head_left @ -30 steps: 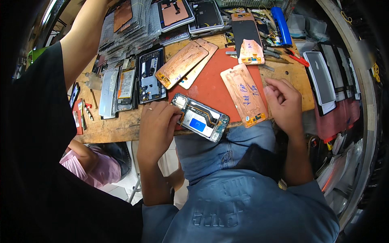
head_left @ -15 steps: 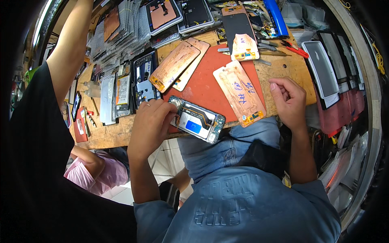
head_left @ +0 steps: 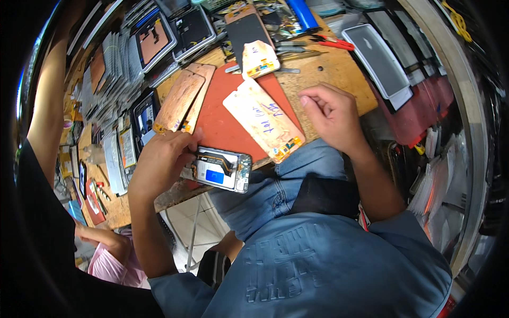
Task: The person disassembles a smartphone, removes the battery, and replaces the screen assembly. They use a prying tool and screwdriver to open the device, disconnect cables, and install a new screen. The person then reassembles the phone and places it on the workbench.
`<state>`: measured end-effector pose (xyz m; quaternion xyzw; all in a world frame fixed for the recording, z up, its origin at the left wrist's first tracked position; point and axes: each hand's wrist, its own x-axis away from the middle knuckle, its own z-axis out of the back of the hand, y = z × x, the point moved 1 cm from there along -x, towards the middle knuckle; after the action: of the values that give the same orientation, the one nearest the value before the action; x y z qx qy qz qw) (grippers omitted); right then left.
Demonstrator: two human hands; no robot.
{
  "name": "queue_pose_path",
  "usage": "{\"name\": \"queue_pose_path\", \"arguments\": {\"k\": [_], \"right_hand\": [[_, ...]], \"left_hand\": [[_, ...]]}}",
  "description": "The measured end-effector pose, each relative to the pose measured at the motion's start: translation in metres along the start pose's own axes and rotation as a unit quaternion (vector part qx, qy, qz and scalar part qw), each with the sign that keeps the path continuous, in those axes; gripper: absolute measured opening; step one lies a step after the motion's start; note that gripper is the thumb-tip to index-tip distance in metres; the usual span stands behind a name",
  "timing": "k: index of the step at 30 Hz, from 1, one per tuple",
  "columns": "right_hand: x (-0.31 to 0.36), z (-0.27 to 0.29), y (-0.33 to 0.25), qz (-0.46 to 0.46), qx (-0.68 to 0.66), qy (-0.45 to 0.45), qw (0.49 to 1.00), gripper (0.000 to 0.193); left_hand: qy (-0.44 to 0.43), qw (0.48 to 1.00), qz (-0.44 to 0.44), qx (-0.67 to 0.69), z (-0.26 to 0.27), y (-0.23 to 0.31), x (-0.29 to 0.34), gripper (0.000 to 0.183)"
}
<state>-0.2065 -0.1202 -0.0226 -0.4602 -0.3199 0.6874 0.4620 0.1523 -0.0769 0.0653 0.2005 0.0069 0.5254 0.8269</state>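
An opened smartphone (head_left: 221, 168), with its circuit board, flex cable and a blue patch exposed, lies at the bench's near edge. My left hand (head_left: 161, 164) covers the phone's left end, its fingers bent and closed on it. To the right, my right hand (head_left: 334, 116) is held with fingers loosely curled in and nothing visible in them. Between the hands a copper-coloured screen panel (head_left: 265, 119), marked with blue handwriting, rests on a red mat (head_left: 214, 100). Two similar copper-backed panels (head_left: 179, 100) overlap just beyond my left hand.
Another person's arm (head_left: 46, 111) reaches in at the left; someone in pink (head_left: 111, 259) is below. Stacked sleeved panels (head_left: 108, 69) and phone frames (head_left: 193, 32) stand at the back. Tweezers, red-handled pliers (head_left: 334, 42) and a white-framed tray (head_left: 377, 61) lie right.
The view has turned, so the bench appears shifted left. My left hand now covers more of the phone's left end. My right hand keeps its curled pose.
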Motion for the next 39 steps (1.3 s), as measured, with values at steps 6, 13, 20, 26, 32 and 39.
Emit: {"name": "queue_pose_path", "arguments": {"k": [6, 13, 20, 26, 32, 39], "right_hand": [[0.0, 0.005, -0.002, 0.015, -0.012, -0.004, 1.0, 0.007], [0.003, 0.004, -0.002, 0.013, -0.025, -0.005, 1.0, 0.008], [0.004, 0.005, 0.001, 0.051, -0.028, -0.013, 0.998, 0.007], [0.004, 0.004, 0.004, 0.052, -0.023, -0.004, 0.998, 0.007], [0.004, 0.006, -0.003, 0.014, -0.033, -0.015, 0.999, 0.007], [0.004, 0.008, -0.007, -0.015, -0.054, -0.033, 0.998, 0.009]], "left_hand": [[-0.073, 0.997, 0.016, 0.013, 0.013, 0.0, -0.013, 0.023], [-0.082, 0.996, 0.014, 0.032, 0.014, -0.003, -0.016, 0.019], [-0.117, 0.992, 0.03, 0.044, 0.016, -0.005, -0.018, 0.02], [-0.132, 0.99, 0.026, 0.038, 0.016, -0.009, -0.021, 0.022], [-0.095, 0.99, 0.039, 0.099, 0.018, -0.01, -0.013, 0.018], [0.059, 0.897, 0.027, 0.438, -0.014, -0.001, 0.003, 0.012]]}}
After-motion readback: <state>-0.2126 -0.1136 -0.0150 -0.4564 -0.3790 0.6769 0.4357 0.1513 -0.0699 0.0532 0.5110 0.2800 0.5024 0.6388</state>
